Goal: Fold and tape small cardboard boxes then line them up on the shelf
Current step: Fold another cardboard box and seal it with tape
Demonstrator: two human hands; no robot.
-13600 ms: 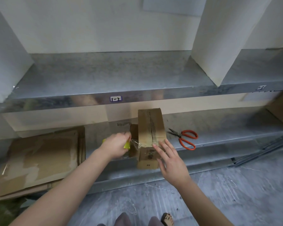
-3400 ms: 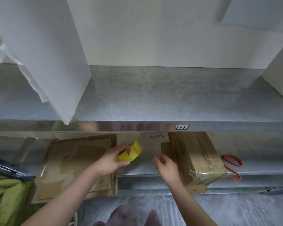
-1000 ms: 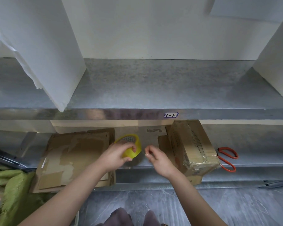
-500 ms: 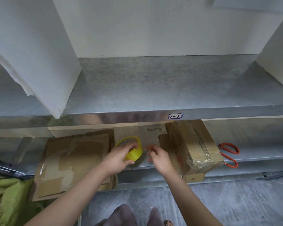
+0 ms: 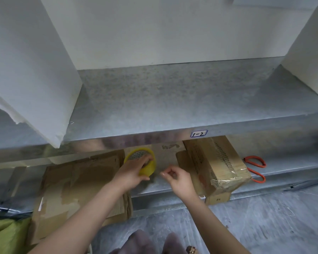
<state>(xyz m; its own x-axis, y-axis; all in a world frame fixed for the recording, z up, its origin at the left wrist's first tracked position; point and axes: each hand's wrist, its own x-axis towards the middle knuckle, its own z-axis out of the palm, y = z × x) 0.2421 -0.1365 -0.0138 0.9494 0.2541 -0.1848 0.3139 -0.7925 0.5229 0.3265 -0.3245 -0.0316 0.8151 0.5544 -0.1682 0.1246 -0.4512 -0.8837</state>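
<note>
My left hand point(image 5: 131, 173) grips a yellow roll of tape point(image 5: 141, 162) over the lower metal shelf point(image 5: 283, 167). My right hand point(image 5: 178, 177) hovers just right of the roll, thumb and fingers pinched together; a clear tape end between them cannot be made out. A folded cardboard box point(image 5: 215, 162) with clear tape on its near end lies on the lower shelf to the right of my right hand, one flap hanging over the shelf edge. A stack of flat cardboard point(image 5: 77, 186) lies on the lower shelf to the left.
Orange-handled scissors point(image 5: 255, 167) lie right of the box. The upper metal shelf point(image 5: 173, 99) carries a small label point(image 5: 199, 133) on its front lip, with white dividers point(image 5: 29, 66) at left and right. Green cloth point(image 5: 6, 233) sits at the lower left.
The roll has stayed in my left hand and lifted slightly toward the back. My right hand has drawn a little away from the roll, to the right. The box has not moved.
</note>
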